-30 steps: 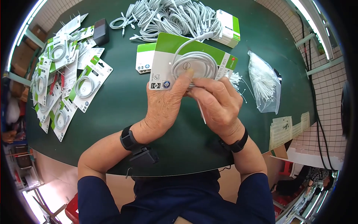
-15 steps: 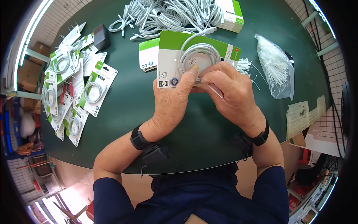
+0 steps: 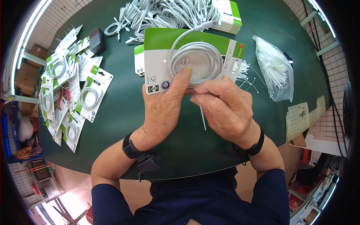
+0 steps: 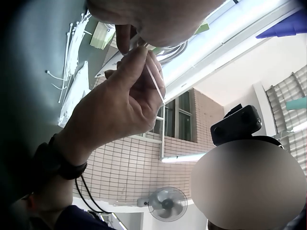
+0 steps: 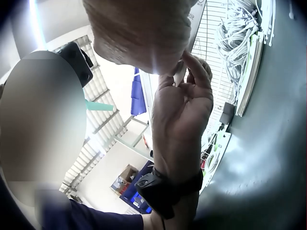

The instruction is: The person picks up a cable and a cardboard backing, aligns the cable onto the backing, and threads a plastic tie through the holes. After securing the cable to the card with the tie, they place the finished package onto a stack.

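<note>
Green table (image 3: 123, 108) carries the work. Left hand (image 3: 161, 108) grips the backing card (image 3: 165, 56) at centre, thumb pinning the coiled cable (image 3: 197, 62) flat. Right hand (image 3: 225, 110) pinches a zip tie (image 3: 202, 116); judged best to keep the coil pinned w/ thumb while cinching. Clear bag (image 3: 275, 71), 3 o'clock, holds more ties. Finished cards (image 3: 90, 92) lie at 9.

Carded cables (image 3: 67, 90) left, loose cables (image 3: 165, 15) behind, tie bag (image 3: 275, 69) right
</note>
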### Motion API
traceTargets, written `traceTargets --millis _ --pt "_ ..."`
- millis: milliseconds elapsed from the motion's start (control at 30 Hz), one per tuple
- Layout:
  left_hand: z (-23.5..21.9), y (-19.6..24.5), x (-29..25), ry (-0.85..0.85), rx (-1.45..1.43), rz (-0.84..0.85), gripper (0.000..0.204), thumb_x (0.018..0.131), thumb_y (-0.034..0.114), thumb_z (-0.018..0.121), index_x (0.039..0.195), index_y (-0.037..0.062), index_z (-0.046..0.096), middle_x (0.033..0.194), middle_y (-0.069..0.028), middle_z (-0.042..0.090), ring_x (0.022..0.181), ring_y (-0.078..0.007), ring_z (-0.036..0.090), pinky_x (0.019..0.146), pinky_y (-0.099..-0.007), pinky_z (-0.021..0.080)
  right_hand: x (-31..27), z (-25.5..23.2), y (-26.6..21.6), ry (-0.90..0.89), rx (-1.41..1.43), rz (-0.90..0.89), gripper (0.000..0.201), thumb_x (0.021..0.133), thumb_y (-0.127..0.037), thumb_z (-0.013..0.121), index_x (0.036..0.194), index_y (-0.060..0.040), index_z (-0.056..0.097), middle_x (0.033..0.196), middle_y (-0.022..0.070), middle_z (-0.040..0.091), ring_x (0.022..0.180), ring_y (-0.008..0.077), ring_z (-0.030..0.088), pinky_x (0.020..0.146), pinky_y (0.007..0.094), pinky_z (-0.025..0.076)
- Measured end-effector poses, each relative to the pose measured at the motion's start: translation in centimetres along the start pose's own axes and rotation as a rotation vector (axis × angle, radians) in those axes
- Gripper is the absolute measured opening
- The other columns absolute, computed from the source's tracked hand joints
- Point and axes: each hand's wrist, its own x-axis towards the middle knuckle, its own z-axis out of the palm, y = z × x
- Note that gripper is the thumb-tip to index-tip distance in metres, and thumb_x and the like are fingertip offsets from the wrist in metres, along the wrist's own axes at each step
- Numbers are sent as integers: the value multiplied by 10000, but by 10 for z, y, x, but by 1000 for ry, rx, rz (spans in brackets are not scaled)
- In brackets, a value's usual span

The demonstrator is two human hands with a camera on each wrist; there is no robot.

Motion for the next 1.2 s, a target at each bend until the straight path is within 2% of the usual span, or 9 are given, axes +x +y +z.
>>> traceTargets --millis 133,533,867,1200 --pt "1 2 -1 1 7 7 300 996 122 736 1244 -27 657 1086 -85 730 916 -121 706 739 -291 626 -2 3 -2 12 25 -9 300 686 101 843 942 7 717 973 124 695 739 249 703 604 316 564" --pt "3 3 -1 -19 -59 11 337 1011 119 713 1297 -32 615 1150 -123 712 944 -170 725 762 -323 655 -4 7 -3 65 107 -31 271 710 86 857 938 23 724 985 127 695 733 244 708 605 322 567" --pt "4 3 1 -36 -105 -3 354 1016 116 703 1317 -43 606 1184 -146 714 986 -212 745 775 -340 668 -6 5 -4 77 181 2 268 743 80 866 950 -8 721 1004 129 705 737 242 710 600 314 559" --pt "0 -3 -3 -40 -59 -15 319 1015 121 708 1273 -52 637 1145 -136 725 937 -174 731 754 -324 665 -1 1 -1 102 192 67 298 784 89 849 1003 -35 690 946 128 755 751 248 748 628 307 564"
